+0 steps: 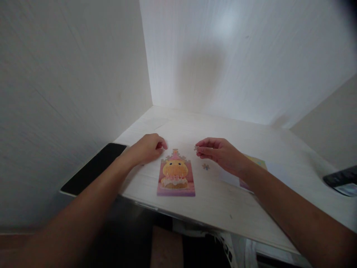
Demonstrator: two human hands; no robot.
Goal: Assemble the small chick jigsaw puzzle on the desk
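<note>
A partly joined jigsaw puzzle [175,175] lies flat on the white desk, showing a yellow toy figure above a cake with candles. Its upper edge is jagged, with a narrow peak in the middle. My right hand [216,150] pinches a small puzzle piece [195,148] between thumb and fingers, to the right of that peak. Just below this hand a loose puzzle piece [205,166] rests on the desk. My left hand [150,148] is at the puzzle's upper left, fingers curled together; whatever is between its fingertips is too small to tell.
A black tablet-like slab [95,167] lies at the desk's left edge, under my left forearm. Beneath my right forearm is a colourful printed card [255,162], partly covered. A black object [341,180] stands at the far right. Pale walls enclose the white desk [212,203].
</note>
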